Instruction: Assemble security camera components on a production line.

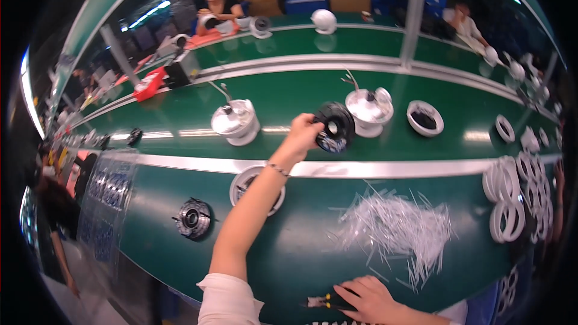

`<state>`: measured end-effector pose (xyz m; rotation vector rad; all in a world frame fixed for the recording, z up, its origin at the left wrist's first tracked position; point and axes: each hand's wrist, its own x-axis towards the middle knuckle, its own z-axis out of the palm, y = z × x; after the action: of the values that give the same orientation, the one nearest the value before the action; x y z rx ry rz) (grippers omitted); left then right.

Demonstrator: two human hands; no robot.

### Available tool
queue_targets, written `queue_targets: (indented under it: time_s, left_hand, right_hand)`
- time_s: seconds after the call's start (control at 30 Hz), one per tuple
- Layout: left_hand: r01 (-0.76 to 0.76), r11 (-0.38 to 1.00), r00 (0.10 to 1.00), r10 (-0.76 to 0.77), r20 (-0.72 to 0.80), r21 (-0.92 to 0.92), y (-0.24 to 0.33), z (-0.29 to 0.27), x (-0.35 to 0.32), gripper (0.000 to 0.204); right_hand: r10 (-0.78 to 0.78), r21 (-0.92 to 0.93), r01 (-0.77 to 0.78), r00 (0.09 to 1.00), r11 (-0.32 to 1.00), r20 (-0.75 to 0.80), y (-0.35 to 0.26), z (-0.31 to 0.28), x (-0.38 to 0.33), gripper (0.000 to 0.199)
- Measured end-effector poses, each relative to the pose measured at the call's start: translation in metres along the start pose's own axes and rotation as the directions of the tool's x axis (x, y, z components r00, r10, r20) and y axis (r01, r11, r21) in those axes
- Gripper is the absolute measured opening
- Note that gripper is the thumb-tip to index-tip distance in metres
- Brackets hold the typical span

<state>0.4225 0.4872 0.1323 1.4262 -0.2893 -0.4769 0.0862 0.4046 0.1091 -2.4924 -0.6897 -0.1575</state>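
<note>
My left hand (301,134) reaches over the green conveyor belt and grips a black ring-shaped part (335,127) by its left edge; a round opening shows in its middle. Just beyond and to the right of it stands a white dome-shaped housing (368,109) with wires rising from its top. Near the bench's front edge my right hand (370,301) is closed over the dark handles of small pliers (325,301) with yellow parts, their jaws pointing left. Below my left forearm, partly hidden by it, lies a white round housing (233,188). A black round assembly (194,219) sits left of that.
A pile of clear thin strips (397,229) covers the bench's right half. White rings (504,204) are stacked at far right. Another white housing (233,123) and a white ring with a dark inside (425,118) stand on the belt (289,93). Co-workers sit beyond.
</note>
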Motion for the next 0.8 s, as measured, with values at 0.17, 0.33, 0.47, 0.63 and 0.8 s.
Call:
queue_targets:
  time_s: [0.17, 0.33, 0.47, 0.63, 0.8]
  left_hand:
    - [-0.043, 0.937, 0.974, 0.117, 0.196, -0.346, -0.008, 0.02, -0.035, 0.04]
    - [-0.011, 0.893, 0.951, 0.149, 0.271, -0.451, -0.011, 0.047, -0.057, 0.043]
    - [-0.005, 0.919, 0.94, 0.138, 0.312, -0.394, -0.011, 0.047, -0.067, 0.045]
    - [0.116, 0.896, 0.911, 0.076, 0.405, -0.428, -0.019, 0.054, -0.072, 0.046]
    - [0.28, 0.867, 0.874, -0.054, 0.482, -0.411, -0.036, 0.043, -0.105, 0.049]
  right_hand:
    - [0.072, 0.027, -0.07, 0.993, 0.997, -0.098, 0.01, 0.027, -0.008, 0.048]
    - [0.141, 0.002, -0.141, 0.989, 0.99, -0.035, 0.013, 0.025, -0.017, 0.057]
    - [0.129, 0.023, -0.13, 0.991, 0.991, 0.029, 0.013, 0.024, -0.015, 0.061]
    - [0.223, -0.081, -0.208, 0.937, 0.975, 0.27, 0.002, -0.014, -0.014, 0.072]
    - [0.031, -0.115, 0.0, 0.964, 0.993, 0.264, 0.002, -0.016, -0.005, 0.056]
